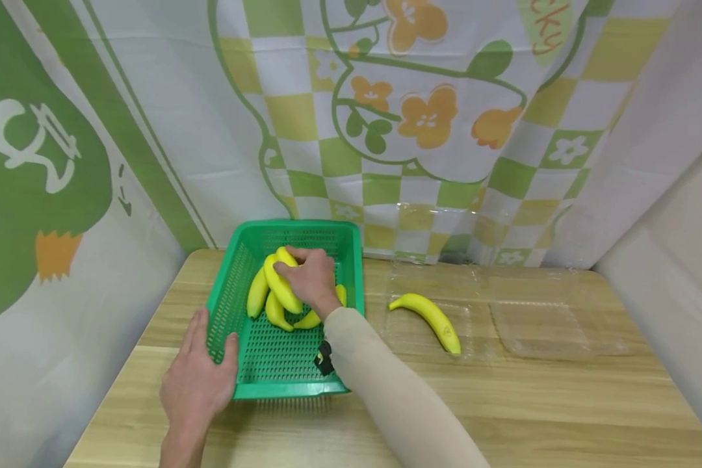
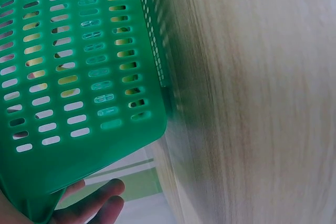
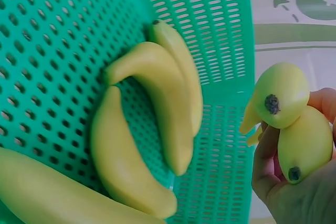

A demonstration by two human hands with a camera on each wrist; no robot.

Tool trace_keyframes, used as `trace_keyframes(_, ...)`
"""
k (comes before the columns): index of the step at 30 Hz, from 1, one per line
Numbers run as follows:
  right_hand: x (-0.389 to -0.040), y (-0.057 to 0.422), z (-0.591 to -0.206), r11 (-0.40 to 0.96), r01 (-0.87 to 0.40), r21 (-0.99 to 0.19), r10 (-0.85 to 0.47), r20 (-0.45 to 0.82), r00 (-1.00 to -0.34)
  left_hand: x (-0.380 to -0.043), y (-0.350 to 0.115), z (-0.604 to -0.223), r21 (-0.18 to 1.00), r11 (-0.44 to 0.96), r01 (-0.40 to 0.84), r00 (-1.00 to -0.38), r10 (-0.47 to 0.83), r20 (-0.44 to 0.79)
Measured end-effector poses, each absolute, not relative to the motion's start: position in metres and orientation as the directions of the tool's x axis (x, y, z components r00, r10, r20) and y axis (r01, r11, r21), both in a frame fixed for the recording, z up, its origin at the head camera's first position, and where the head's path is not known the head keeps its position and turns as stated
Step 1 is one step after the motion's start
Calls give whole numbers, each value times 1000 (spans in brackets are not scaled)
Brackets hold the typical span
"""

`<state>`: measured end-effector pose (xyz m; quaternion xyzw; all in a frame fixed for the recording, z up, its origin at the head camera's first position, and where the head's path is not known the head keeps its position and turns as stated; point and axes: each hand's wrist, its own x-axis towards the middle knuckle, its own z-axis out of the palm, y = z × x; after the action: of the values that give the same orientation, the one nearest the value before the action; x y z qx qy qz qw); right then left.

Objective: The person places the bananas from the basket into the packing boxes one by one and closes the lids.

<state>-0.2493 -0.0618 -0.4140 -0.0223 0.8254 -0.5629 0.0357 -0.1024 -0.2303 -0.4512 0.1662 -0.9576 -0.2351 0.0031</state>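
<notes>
My right hand (image 1: 312, 279) holds two yellow bananas (image 1: 283, 286) side by side above a green perforated basket (image 1: 286, 388). In the right wrist view, the dark ends of the held bananas (image 3: 294, 153) point toward the camera. Several more bananas (image 3: 165, 95) lie inside the basket. At its near left corner, my left hand (image 1: 201, 377) grips the basket rim, thumb over the inner side and fingers outside. Part of that hand's fingers (image 2: 97, 205) shows below the rim in the left wrist view.
One banana (image 1: 429, 317) lies in a clear plastic container (image 1: 398, 335) right of the basket. Another clear plastic section (image 1: 538, 325) stands beside it, with raised lids behind. All rest on a wooden table (image 1: 503, 416), backed by a patterned curtain (image 1: 386, 188).
</notes>
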Motion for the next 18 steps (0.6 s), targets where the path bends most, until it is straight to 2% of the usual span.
trace_keyframes(18,-254,-40,-382,383,-35,-923,-44,19,-999,-102,-230,-452,459,826,-328,-941,-331,-78)
